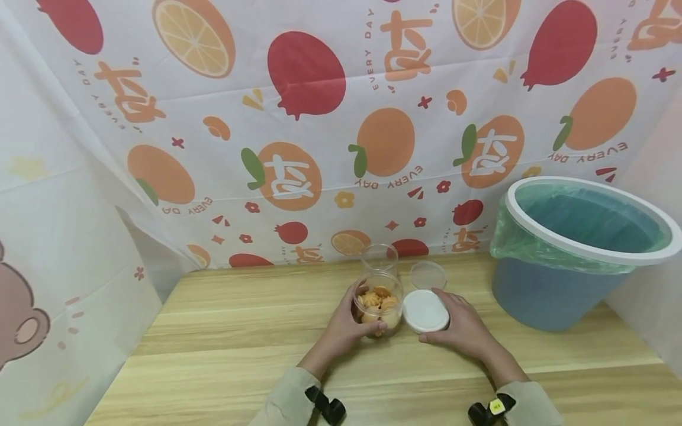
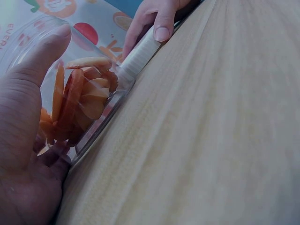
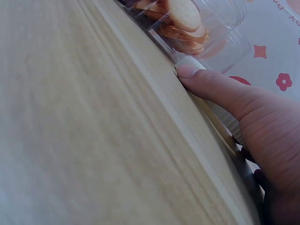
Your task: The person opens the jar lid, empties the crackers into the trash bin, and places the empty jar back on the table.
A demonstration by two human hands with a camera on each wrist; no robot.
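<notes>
A clear plastic jar (image 1: 393, 319) of golden cookies (image 1: 375, 300) stands on the wooden table. My left hand (image 1: 343, 322) grips it from the left, thumb across the near side and fingers round the far side. In the left wrist view the cookies (image 2: 86, 93) show through the jar wall. Just right of the jar lies a white ribbed screw lid (image 1: 426, 311), flat on the table. My right hand (image 1: 463, 324) holds this lid by its right edge, thumb at the near side and fingers at the far side. The right wrist view shows the thumb on its rim.
Behind the cookie jar stands another clear jar (image 1: 379, 258). A clear round disc (image 1: 428, 275) lies beyond the white lid. At the right a blue bin (image 1: 549, 293) with a green liner and white rim stands on the table (image 1: 240, 355). A fruit-print cloth (image 1: 330, 136) hangs behind.
</notes>
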